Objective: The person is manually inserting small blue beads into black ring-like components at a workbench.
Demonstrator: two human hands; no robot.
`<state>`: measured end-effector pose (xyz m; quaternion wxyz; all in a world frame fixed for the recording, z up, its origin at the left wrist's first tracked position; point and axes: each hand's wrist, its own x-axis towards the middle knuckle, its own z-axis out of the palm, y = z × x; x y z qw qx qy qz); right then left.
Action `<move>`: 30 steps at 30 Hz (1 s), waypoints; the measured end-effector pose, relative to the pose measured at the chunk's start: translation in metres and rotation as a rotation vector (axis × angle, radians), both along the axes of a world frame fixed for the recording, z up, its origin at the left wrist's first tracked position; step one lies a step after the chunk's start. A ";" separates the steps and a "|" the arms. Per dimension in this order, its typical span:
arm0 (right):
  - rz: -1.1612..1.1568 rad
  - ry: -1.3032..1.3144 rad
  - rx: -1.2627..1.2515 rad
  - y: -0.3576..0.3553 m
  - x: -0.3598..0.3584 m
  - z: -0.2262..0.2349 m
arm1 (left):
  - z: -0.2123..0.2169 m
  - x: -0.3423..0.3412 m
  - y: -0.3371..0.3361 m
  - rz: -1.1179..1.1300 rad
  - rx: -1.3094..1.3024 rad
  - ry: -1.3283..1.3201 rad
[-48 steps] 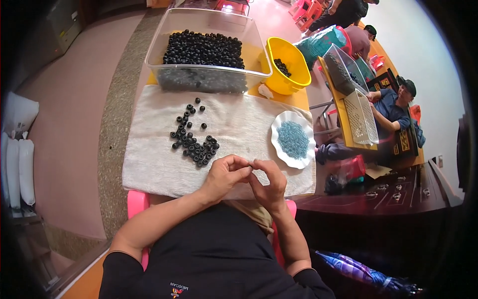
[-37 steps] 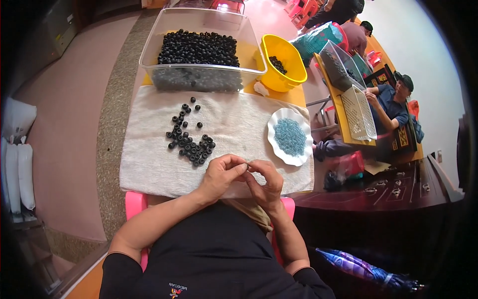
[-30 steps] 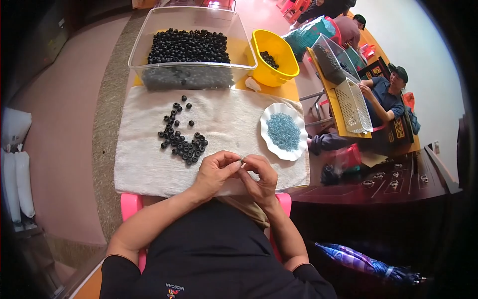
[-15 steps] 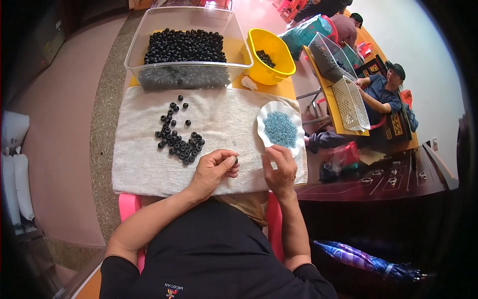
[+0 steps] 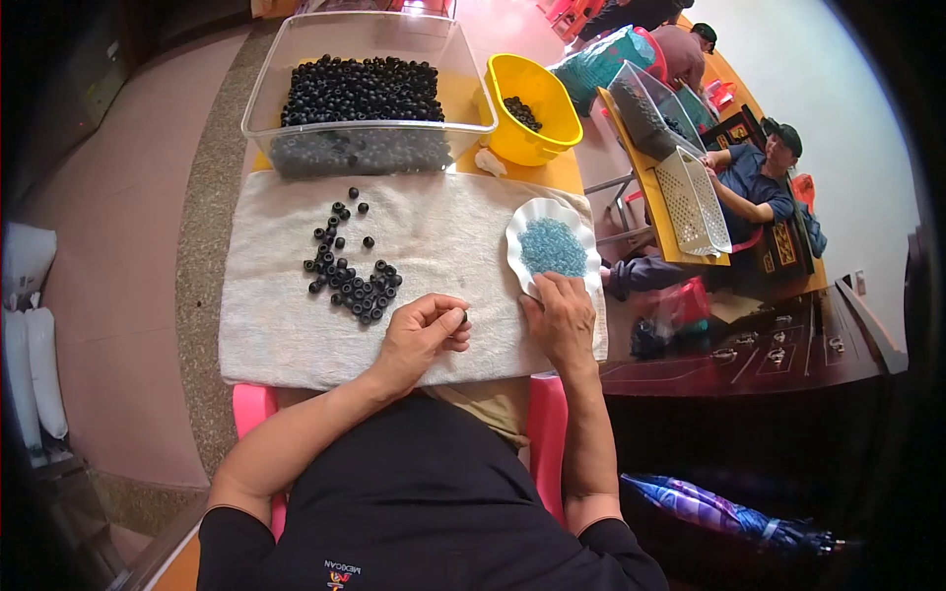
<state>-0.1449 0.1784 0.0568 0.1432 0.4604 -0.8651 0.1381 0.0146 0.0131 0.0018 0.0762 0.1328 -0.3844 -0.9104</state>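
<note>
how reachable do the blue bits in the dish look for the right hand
Likely yes: the right hand is at the white dish's near edge, and nothing else covers the blue bits.

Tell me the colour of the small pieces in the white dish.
The small pieces are greyish blue; see the head view.

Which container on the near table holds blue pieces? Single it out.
The white, wavy-rimmed plate, on the cloth by the right hand. It alone holds small blue pieces; the clear bin and yellow tub hold black pieces.
</note>
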 end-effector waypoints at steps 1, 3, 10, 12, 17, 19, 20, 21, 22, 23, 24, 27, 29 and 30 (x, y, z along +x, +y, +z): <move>0.006 0.008 -0.004 -0.001 0.001 0.001 | 0.000 0.000 0.000 0.001 -0.005 -0.009; 0.010 0.019 -0.008 -0.002 0.000 0.001 | 0.001 0.000 0.000 0.002 -0.004 -0.008; 0.034 -0.002 -0.033 -0.004 -0.003 -0.003 | 0.000 0.000 0.000 0.000 0.002 -0.003; 0.024 0.006 -0.060 -0.006 -0.005 -0.004 | -0.001 0.000 0.000 0.002 0.001 0.000; 0.051 -0.003 -0.052 -0.006 -0.007 -0.007 | -0.003 0.000 0.001 0.007 -0.006 0.006; 0.064 -0.007 -0.055 -0.005 -0.006 -0.007 | -0.003 0.000 0.001 0.006 0.003 0.000; 0.075 -0.010 -0.059 -0.004 -0.006 -0.007 | -0.003 0.000 0.001 0.006 0.003 0.000; 0.075 -0.010 -0.058 -0.004 -0.006 -0.009 | -0.002 0.000 0.001 0.007 -0.003 -0.002; 0.074 0.004 -0.087 -0.004 -0.006 -0.011 | -0.002 0.000 0.001 0.007 -0.009 -0.005; 0.074 0.018 -0.116 -0.003 -0.005 -0.013 | -0.002 0.000 0.001 0.008 -0.008 -0.006; 0.075 0.017 -0.115 -0.004 -0.003 -0.014 | -0.002 0.000 0.001 0.009 -0.007 -0.004; 0.096 0.021 -0.184 -0.003 0.000 -0.016 | -0.002 0.000 0.001 0.008 -0.012 0.000; 0.094 0.037 -0.194 -0.002 0.001 -0.018 | -0.001 0.000 0.000 0.007 -0.018 0.002; 0.095 0.037 -0.194 -0.002 0.001 -0.018 | -0.001 0.000 0.000 0.008 -0.013 0.008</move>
